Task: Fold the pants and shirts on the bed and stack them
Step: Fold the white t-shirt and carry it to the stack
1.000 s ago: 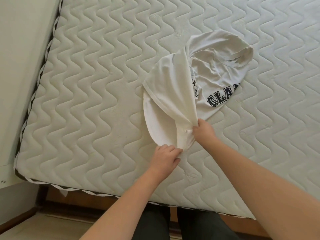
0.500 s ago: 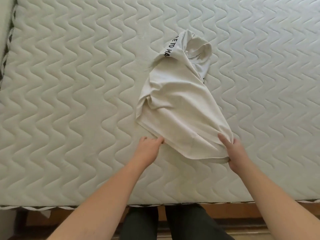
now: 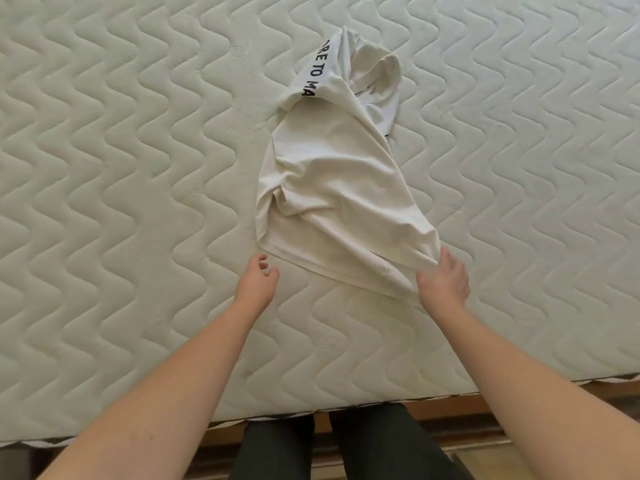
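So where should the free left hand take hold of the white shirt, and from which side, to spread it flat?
Take the near-left hem corner of the white shirt, coming from the person's own side. That corner lies flat and exposed just ahead of the left hand, while the right hand holds the opposite hem corner. The far end is bunched and twisted on the mattress, so probably a poor grip.

Bright, even daylight, soft shadows, wide-angle bending at edges.

Shirt (image 3: 332,188): soft matt white cloth, creased, black print. Bed (image 3: 138,168): quilted matt fabric, wavy stitching; wood frame at near edge.
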`<state>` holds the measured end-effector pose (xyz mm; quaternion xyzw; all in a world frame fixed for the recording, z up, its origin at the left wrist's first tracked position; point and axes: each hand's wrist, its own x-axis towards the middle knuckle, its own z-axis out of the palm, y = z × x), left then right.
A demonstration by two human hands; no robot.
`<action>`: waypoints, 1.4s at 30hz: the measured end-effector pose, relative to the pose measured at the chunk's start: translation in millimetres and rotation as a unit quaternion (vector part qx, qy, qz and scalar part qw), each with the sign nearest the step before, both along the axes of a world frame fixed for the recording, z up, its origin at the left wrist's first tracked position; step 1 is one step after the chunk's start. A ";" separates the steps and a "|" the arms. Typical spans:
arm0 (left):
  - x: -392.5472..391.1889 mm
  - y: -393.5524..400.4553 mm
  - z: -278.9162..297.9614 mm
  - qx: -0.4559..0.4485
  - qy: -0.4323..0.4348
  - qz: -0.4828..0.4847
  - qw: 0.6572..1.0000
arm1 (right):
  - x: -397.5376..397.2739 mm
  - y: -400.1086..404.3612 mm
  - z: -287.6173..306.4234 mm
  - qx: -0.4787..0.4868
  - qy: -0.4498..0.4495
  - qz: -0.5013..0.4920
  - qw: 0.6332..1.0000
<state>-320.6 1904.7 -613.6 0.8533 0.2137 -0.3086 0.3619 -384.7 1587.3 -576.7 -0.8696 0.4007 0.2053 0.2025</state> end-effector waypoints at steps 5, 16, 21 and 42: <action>19.2 3.8 -19.4 -0.043 0.023 0.137 0.989 | 13.5 7.5 -15.7 -0.039 -0.016 0.163 0.986; 60.3 -24.4 -21.5 -0.214 0.006 0.283 0.935 | 104.0 73.5 -28.5 0.073 -0.136 0.358 0.921; 62.3 -40.1 2.2 -0.302 0.000 0.349 0.887 | 145.5 110.7 -38.1 0.077 -0.120 0.375 0.916; 17.4 -102.1 -39.0 -0.094 -0.017 0.166 0.982 | 141.1 -10.1 -16.1 0.244 -0.292 -0.162 0.911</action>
